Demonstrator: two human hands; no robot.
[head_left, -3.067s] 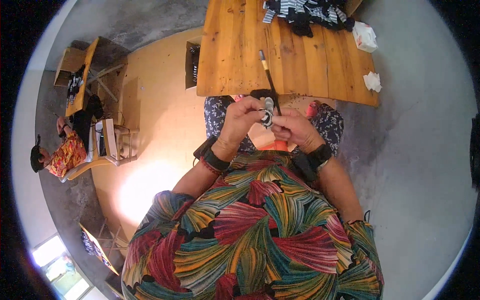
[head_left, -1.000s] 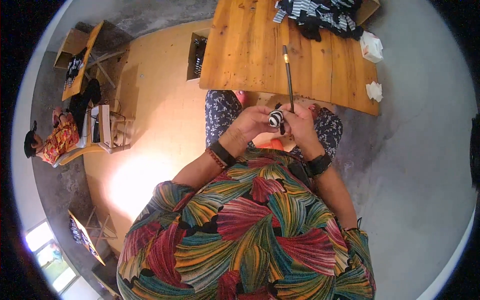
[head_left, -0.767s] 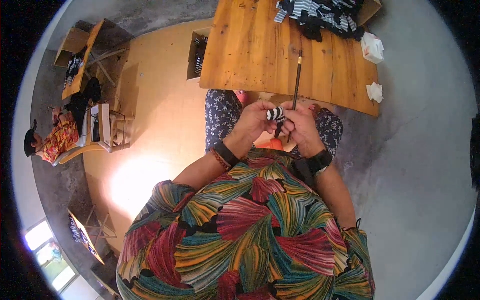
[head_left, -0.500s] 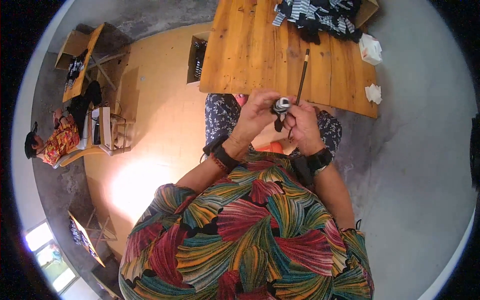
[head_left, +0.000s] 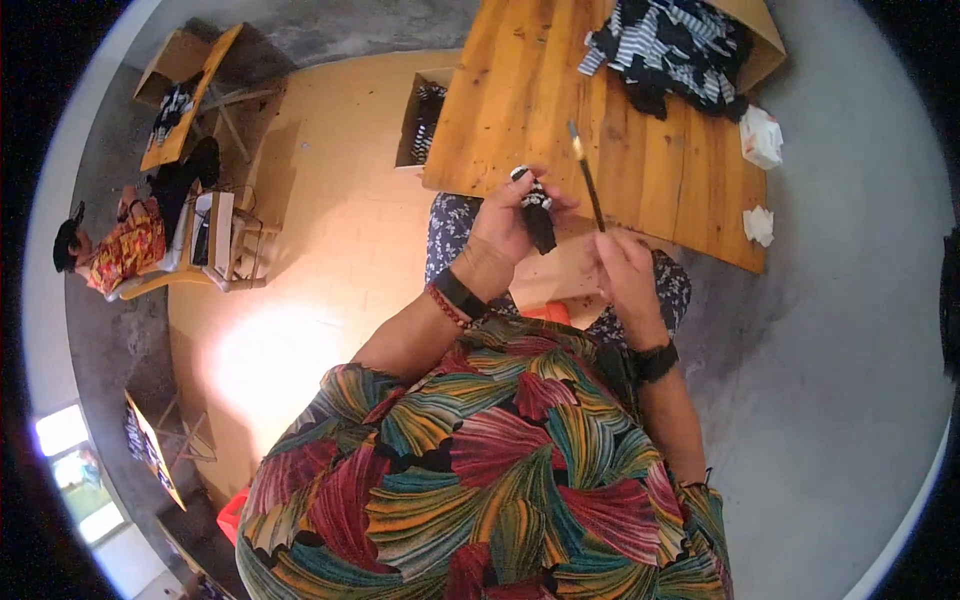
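Observation:
My left hand (head_left: pixel 502 222), in front of the table's near edge, is closed around a small black-and-white striped knitted piece (head_left: pixel 537 215). White bands show at its upper part, and its black end hangs down past my fingers. My right hand (head_left: pixel 626 268) grips a slim paintbrush (head_left: pixel 589 188) by the lower part of its dark handle. The brush points up and slightly left, with a gold-coloured band below a greyish tip. Brush and knitted piece are apart. My right fingers are partly hidden behind the back of the hand.
On the wooden table (head_left: pixel 520 110) lies a heap of striped knitted pieces (head_left: pixel 670 60) by a cardboard box (head_left: pixel 762 45). A tissue pack (head_left: pixel 761 138) and crumpled tissue (head_left: pixel 758 226) are at the right. Another box (head_left: pixel 408 140) stands left of the table. A person (head_left: pixel 125 245) sits far left.
My hands have drawn apart, the right one moving down and right with the brush. The knitted piece, earlier end-on between both hands, now lies lengthwise in my left hand. The view has shifted slightly.

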